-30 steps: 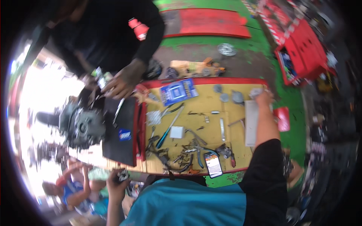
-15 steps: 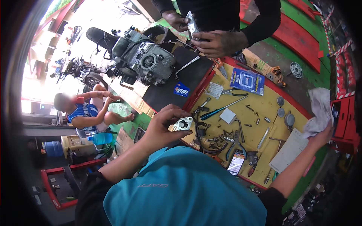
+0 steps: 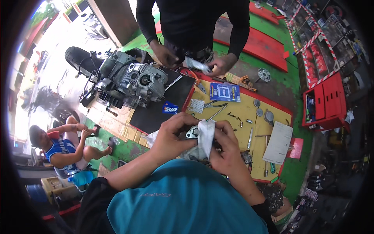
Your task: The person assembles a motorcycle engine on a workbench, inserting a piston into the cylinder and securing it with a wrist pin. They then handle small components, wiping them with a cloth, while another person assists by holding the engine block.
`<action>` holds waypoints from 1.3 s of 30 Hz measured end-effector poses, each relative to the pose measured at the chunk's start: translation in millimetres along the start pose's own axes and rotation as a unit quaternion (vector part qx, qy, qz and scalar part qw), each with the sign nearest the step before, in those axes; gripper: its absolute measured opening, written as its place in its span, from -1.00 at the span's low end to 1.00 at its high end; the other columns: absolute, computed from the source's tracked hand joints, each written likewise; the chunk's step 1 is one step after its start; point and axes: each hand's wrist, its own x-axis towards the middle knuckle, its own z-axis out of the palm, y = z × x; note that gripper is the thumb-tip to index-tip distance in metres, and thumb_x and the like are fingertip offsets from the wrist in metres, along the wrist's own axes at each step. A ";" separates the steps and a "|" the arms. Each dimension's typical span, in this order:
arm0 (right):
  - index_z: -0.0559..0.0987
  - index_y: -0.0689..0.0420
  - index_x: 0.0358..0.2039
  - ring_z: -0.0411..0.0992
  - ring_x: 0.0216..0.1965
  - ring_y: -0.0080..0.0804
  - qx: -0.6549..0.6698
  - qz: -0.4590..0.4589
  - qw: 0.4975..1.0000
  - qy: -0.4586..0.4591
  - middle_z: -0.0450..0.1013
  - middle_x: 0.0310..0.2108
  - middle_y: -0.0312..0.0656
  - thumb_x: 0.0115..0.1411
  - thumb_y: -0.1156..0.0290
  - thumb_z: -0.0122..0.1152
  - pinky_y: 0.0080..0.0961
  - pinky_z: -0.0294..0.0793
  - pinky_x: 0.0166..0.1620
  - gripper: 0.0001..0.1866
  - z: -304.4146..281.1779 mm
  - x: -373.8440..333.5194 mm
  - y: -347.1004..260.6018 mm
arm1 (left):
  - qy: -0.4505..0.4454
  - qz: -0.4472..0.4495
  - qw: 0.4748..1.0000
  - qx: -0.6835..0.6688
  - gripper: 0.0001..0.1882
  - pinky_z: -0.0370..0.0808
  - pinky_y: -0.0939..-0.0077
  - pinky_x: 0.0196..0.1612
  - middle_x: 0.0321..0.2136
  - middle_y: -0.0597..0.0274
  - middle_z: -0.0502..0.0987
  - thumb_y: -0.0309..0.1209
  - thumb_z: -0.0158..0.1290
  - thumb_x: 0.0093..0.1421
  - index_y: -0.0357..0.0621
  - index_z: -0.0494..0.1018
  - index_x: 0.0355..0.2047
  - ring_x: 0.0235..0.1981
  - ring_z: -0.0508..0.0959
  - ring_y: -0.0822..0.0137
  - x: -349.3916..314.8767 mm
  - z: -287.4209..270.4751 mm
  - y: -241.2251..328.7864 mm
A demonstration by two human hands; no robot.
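In front of my chest, my left hand (image 3: 173, 136) grips a small silver metal part with a flange (image 3: 191, 133), its round opening partly in view. A white cloth (image 3: 205, 136) is pinched in my right hand (image 3: 227, 146) and pressed against the part's right side. More of the cloth hangs below and shows to the left of my left hand. Both hands are above the near edge of the yellow-topped workbench (image 3: 230, 117), and they hide some tools there.
A motorcycle engine (image 3: 144, 80) rests on a black mat at left. Across the bench a person in black (image 3: 194, 27) handles a clear packet (image 3: 198, 65). Another person sits at left (image 3: 66, 148). Paper (image 3: 278, 142), pliers (image 3: 216, 105) and a red tool cabinet (image 3: 325, 99) are at right.
My right hand has brought the cloth from the far right to the metal part in my left hand. The view has swung right. The person across has lowered the packet.
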 end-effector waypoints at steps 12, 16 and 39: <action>0.49 0.27 0.12 0.51 0.04 -0.45 0.155 0.085 0.961 0.211 0.50 0.00 -0.18 0.31 0.65 0.16 -0.47 0.50 0.10 -0.64 84.8 -1.2 -18.6 | -0.034 -0.085 0.996 -0.020 0.02 0.48 0.33 0.17 0.20 -0.02 0.47 -0.65 0.26 0.09 -0.13 -0.01 0.51 0.12 0.59 0.15 -18.3 -41.5 55.6; 0.43 0.25 0.12 0.52 -0.02 -0.41 0.388 0.053 0.885 0.253 0.50 -0.03 -0.21 0.27 0.44 0.30 -0.41 0.53 0.08 -0.56 77.7 -0.5 -27.0 | -0.046 0.008 0.997 -0.062 -0.01 0.28 0.27 0.35 0.30 -0.08 0.32 -0.42 0.28 0.22 -0.22 -0.09 0.52 0.33 0.35 0.14 -29.3 -50.1 6.8; 0.55 0.36 0.10 0.54 0.02 -0.15 -0.056 -0.032 0.980 0.190 0.53 0.00 0.06 0.25 0.42 0.25 -0.35 0.46 0.10 -0.57 111.7 1.4 -47.6 | -0.178 -0.146 0.885 -0.405 -0.16 0.27 0.35 0.40 0.38 0.12 0.29 -0.46 0.11 0.41 -0.10 -0.11 0.55 0.35 0.34 0.30 -58.5 -64.3 -29.4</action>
